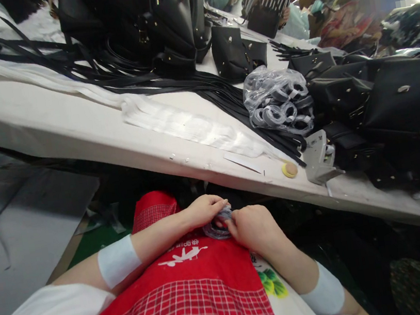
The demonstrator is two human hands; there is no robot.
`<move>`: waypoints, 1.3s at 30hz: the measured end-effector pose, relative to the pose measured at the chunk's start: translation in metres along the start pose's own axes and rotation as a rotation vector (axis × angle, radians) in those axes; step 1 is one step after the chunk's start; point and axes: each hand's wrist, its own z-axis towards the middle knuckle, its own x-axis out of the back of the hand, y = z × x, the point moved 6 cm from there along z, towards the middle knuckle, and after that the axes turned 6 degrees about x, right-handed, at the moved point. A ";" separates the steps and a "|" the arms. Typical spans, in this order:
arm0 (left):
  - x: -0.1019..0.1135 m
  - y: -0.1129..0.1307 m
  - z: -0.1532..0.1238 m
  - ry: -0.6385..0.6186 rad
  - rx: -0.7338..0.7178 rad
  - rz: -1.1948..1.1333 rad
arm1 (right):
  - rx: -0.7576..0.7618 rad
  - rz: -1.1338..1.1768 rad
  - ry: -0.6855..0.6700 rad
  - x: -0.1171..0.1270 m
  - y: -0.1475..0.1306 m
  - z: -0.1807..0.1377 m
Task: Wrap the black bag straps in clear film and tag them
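Note:
Over my lap, at the edge of the red apron [169, 309], I hold a small coil [217, 231] that looks grey and partly see-through. My left hand [206, 209] pinches its upper side, with the thumb and fingers close together. From the other side my right hand [254, 225] grips the coil with curled fingers. The fingertips of both hands nearly meet at a pale spot on it. What the coil is made of cannot be made out. Similar coils lie in a clear plastic bag [278, 98] on the table.
The white table [86, 138] slants across in front of me. On it lie white strips [189, 121], long black straps [220, 91], black handbags [170, 17], a tape dispenser [317, 158] and a small yellow roll [289, 169]. Other people stand at the far side.

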 end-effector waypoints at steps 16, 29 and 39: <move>-0.009 0.031 -0.022 0.006 -0.382 0.305 | -0.042 0.915 0.350 -0.029 0.055 0.003; -0.008 0.042 -0.036 0.228 -0.482 0.412 | -0.224 1.578 0.415 -0.077 0.050 0.019; -0.004 0.029 -0.028 0.311 -0.347 0.339 | -0.021 1.456 0.284 -0.046 0.054 0.004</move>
